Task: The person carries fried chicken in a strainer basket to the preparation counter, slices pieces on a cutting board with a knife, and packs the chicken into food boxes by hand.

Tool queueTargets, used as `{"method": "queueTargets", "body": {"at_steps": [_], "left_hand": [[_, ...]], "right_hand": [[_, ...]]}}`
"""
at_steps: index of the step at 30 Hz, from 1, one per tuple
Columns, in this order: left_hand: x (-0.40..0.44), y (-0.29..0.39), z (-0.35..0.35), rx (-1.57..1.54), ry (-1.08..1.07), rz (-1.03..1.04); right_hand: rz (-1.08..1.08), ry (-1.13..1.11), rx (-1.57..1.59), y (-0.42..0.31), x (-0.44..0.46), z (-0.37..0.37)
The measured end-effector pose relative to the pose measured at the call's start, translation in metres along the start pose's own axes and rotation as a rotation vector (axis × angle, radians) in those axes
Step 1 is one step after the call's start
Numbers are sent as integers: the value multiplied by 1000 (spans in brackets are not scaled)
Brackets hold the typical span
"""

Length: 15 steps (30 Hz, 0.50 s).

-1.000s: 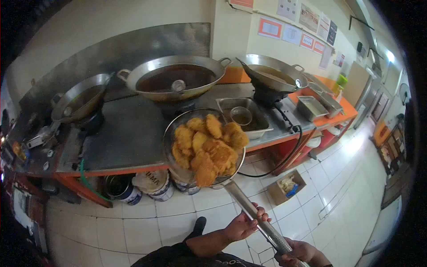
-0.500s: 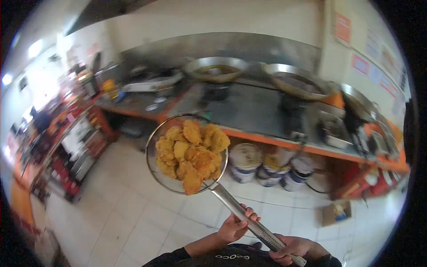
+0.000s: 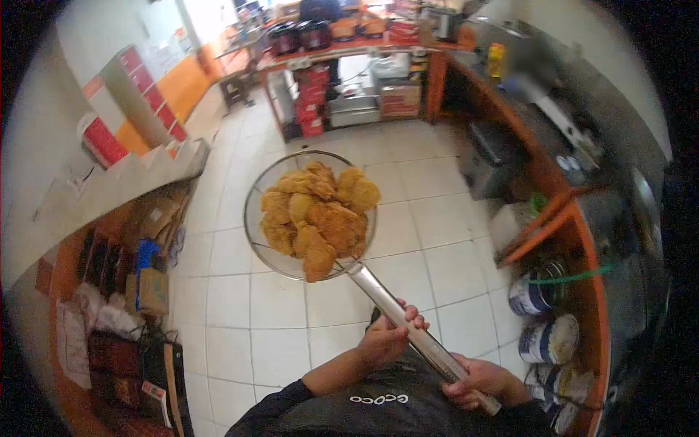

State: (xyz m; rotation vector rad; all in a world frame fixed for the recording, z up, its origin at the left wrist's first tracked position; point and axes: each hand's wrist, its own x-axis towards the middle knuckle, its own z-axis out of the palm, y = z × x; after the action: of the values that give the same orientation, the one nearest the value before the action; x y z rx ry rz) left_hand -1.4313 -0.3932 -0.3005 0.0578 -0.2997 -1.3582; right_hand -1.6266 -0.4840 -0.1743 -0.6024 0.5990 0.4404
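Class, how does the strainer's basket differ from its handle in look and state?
The basket is round and wide, while the handle is long, narrow and straight. The basket carries golden fried pieces; the handle is gripped by the left hand and right hand. The basket is see-through, the handle opaque. Both belong to one strainer.

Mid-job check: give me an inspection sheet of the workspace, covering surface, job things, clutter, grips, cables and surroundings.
Surface: white tiled floor shows below; nothing is set down there from the job.
Job's things: long-handled wire strainer held in the air, loaded with a pile of breaded fried pieces.
Clutter: buckets under the right-hand counter; plastic bags on the left.
Grips: left grip closed partway along the handle, right grip closed near its end.
Cables: green hose or cord by the buckets; which, unclear.
Surroundings: red-doored lockers ahead on the left.
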Motion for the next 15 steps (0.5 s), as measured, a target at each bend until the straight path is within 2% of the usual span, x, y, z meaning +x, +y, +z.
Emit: {"method": "queueTargets", "body": {"at_steps": [3,4,5,7,10,12,13,14,15], "left_hand": [[13,61,-30,72,82,183],[17,84,-33,126,185,231],[33,166,-45,161,182,309],[49,210,-64,253,176,460],[75,342,-70,375,234,690],[71,412,-69,396,349,810],[68,444,-75,408,375,854],[58,434,-81,440,386,898],[61,469,-82,447,393,941]], "right_hand": [[140,-99,-152,-78,63,2],[175,-155,-220,-104,89,3],[189,-194,-338,-161,153,33],[199,-291,-572,-213,207,25],[298,-494,-494,-318,309,92],[368,-535,-491,-359,368,138],[408,-551,-494,-380,396,157],[439,-607,-506,-376,407,147],[478,-639,-517,-403,439,168]]}}
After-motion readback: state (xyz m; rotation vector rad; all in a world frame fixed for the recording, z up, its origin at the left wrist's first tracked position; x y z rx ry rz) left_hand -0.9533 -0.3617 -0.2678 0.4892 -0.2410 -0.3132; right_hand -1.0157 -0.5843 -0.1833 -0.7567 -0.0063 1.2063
